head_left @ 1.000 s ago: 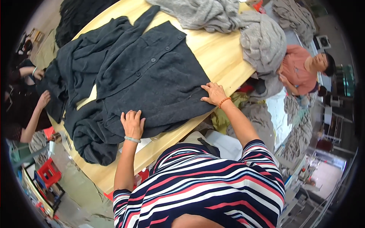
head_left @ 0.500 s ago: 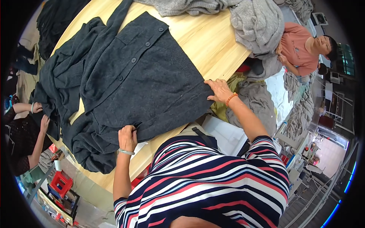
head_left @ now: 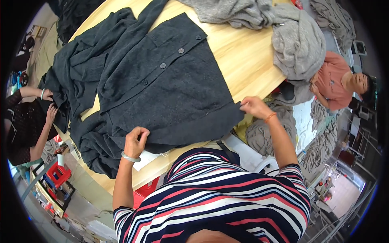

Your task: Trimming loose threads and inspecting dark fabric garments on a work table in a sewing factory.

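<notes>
A dark grey knitted cardigan with a row of round buttons lies spread on the light wooden table. My right hand pinches the corner of its ribbed edge at the right. At the near edge, my left hand is closed with thumb and fingers curled on the fabric; the fingertips are partly hidden. Between my two hands the ribbed band lies fairly flat. More dark knitwear is bunched beside my left hand.
A co-worker's hands hold dark knitwear at the table's left edge. Grey knitwear is heaped at the far right, near another person in a pink shirt. A red stool stands on the floor at lower left.
My right hand has gone from spread fingers on the cardigan's edge to pinching its corner. The ribbed band looks smoother. The view has shifted, so the table appears further right.
</notes>
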The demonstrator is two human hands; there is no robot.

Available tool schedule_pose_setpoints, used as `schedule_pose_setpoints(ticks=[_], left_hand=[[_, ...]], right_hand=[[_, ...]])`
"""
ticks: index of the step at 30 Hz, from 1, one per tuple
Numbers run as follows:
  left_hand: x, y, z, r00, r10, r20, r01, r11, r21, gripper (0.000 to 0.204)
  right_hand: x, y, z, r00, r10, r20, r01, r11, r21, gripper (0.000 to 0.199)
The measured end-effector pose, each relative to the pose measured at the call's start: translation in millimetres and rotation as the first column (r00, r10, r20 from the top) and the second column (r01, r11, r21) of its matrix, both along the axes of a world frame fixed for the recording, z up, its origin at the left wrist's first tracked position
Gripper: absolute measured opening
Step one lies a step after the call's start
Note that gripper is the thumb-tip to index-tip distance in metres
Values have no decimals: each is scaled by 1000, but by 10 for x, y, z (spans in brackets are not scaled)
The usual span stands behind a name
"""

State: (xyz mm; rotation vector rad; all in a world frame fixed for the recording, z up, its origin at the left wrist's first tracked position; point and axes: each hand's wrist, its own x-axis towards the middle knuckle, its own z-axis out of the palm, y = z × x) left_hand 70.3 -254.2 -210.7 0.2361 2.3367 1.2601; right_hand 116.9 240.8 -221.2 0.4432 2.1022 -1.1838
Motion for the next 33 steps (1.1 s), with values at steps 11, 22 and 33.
schedule_pose_setpoints(ticks=[11, 22, 33], left_hand=[[-1177, 278, -583, 902, 337, -271, -364, 930, -55, 15], [-1114, 377, -616, 946, 175, -272, -208, 973, -101, 38], [-1079, 479, -755, 989, -18, -147, -59, 864, -499, 24]], right_hand=[[-2088, 137, -239, 818, 297, -493, 63, 806, 589, 19], [-2010, -2565, -689, 447, 568, -692, -526, 792, 310, 15], [-2034, -2562, -842, 559, 510, -654, -508, 834, 216, 9]])
